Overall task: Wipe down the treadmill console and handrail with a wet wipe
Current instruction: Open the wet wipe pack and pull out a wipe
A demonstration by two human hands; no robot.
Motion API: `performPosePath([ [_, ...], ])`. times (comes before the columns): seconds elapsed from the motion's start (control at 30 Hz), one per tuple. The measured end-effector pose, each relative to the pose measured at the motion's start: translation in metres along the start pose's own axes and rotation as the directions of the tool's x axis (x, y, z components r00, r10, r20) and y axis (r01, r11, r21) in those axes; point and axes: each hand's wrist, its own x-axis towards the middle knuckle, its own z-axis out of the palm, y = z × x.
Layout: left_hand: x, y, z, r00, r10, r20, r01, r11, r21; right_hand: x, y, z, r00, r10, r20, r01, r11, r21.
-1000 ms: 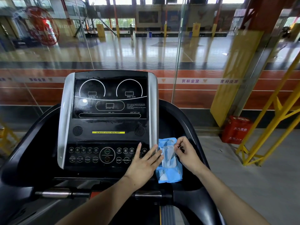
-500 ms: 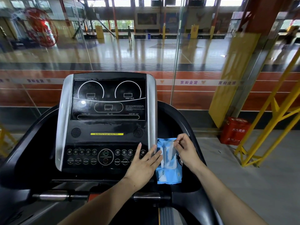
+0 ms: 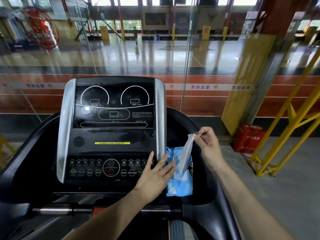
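Note:
The black treadmill console (image 3: 112, 129) with silver side trims fills the centre. A blue pack of wet wipes (image 3: 180, 186) lies in the tray to its right. My left hand (image 3: 155, 175) rests flat, fingers spread, on the pack's left edge and the console's lower right corner. My right hand (image 3: 207, 146) pinches the top of a white wet wipe (image 3: 186, 153), which stretches up out of the pack, its lower end still in the opening. The black right handrail (image 3: 223, 201) curves down past my right forearm. A chrome front grip bar (image 3: 55, 211) runs below the console.
A glass wall stands right behind the treadmill, with a sports hall beyond. A red fire-extinguisher box (image 3: 249, 138) sits on the floor to the right, beside a yellow metal frame (image 3: 285, 132) and a yellow padded pillar (image 3: 249, 80).
My right hand has risen from the pack's opening, drawing a white wipe up out of it. My left hand stays pressed on the pack.

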Motion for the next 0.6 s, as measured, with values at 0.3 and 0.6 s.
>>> performPosePath([
  [0.3,-0.004,-0.008,0.003,1.000,-0.010,0.023,0.010,1.000,0.012,-0.010,-0.002,-0.018,0.993,-0.010,0.115,0.044,0.953,-0.300],
  [0.6,-0.005,-0.005,0.004,1.000,-0.022,0.000,0.022,1.000,-0.007,-0.047,0.062,-0.011,0.862,0.306,0.405,0.204,0.521,-0.829],
])
